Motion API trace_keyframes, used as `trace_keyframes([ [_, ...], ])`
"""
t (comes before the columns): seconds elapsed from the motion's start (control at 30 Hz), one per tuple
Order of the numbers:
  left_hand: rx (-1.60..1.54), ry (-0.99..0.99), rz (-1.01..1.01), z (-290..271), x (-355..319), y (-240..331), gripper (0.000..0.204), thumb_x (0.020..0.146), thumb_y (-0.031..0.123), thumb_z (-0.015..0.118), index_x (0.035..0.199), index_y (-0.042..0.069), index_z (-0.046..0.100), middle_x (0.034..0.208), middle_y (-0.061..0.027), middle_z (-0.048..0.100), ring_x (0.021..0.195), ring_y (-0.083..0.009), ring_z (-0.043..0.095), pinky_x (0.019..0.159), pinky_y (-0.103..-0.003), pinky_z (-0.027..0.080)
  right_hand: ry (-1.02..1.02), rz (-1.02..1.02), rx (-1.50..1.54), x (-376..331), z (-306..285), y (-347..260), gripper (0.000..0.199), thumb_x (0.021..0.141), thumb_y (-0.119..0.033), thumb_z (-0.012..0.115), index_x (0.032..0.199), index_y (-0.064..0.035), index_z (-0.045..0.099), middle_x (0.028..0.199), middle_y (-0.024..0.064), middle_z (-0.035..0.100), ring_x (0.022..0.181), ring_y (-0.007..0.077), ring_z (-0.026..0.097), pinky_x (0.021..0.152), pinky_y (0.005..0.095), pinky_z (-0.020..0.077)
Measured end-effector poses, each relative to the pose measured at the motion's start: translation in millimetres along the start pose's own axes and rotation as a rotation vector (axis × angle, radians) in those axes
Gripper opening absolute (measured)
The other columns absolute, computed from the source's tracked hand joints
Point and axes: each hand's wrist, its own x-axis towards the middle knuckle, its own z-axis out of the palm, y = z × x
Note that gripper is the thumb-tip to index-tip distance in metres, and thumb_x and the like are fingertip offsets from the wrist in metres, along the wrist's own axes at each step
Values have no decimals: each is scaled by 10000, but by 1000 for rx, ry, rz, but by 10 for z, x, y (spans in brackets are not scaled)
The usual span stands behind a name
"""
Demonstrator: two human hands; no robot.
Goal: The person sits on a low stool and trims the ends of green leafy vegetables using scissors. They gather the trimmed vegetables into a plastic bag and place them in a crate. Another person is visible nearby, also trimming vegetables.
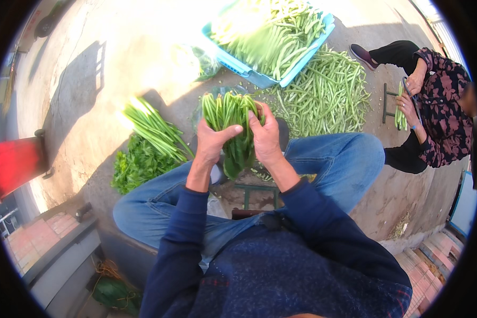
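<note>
Between my knees I hold a bunch of spinach-like leafy greens, its pale green stems pointing away from me and its dark leaves hanging toward my lap. My left hand wraps the bunch from the left, thumb lying across the stems. On the other side my right hand grips it, with the thumb and fingers near the stem ends. A bundle of celery with long stalks and leafy tops lies on the ground to the left of my hands. Behind the greens, a clear plastic bag shows in part.
A blue crate heaped with green beans stands ahead. More green beans are piled on the ground beside it. At the right, a co-worker in a floral top holds some beans. A red bin-like object stands far left.
</note>
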Motion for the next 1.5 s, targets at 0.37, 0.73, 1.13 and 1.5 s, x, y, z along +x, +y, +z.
trace_keyframes([
  [0.37, -214, -104, 64, -5, -110, -184, 648, 963, 158, 673, 1544, -17, 446, 1432, -126, 618, 1299, -214, 604, 1138, -381, 459, -123, 163, 434, -125, 60, -51, 428, 1096, -219, 613, 1453, -20, 486, 1401, 77, 601, 1273, 159, 573, 1117, 320, 438],
  [0.73, -267, 36, 49, 51, -71, -117, 388, 1098, 203, 501, 1377, -47, 600, 1317, -175, 705, 1178, -250, 693, 1088, -404, 512, -51, 255, 257, 54, -170, -138, 435, 898, 1, 730, 1325, 11, 649, 1228, 121, 753, 1121, 205, 714, 1034, 371, 548],
  [1.13, -319, 76, 121, -105, -32, -171, 352, 1076, 202, 608, 1364, 1, 634, 1303, -122, 720, 1165, -216, 690, 1075, -383, 514, -76, 236, 169, 47, -156, -133, 497, 868, -16, 747, 1350, 1, 625, 1213, 72, 730, 1096, 165, 691, 1040, 349, 527],
  [1.5, -245, 3, 168, 184, -101, -211, 608, 1043, 64, 601, 1603, -46, 393, 1522, -149, 554, 1370, -205, 550, 1155, -341, 440, -43, 251, 254, 8, -35, -52, 492, 917, -74, 836, 1351, -25, 610, 1249, 57, 714, 1107, 160, 689, 993, 335, 558],
])
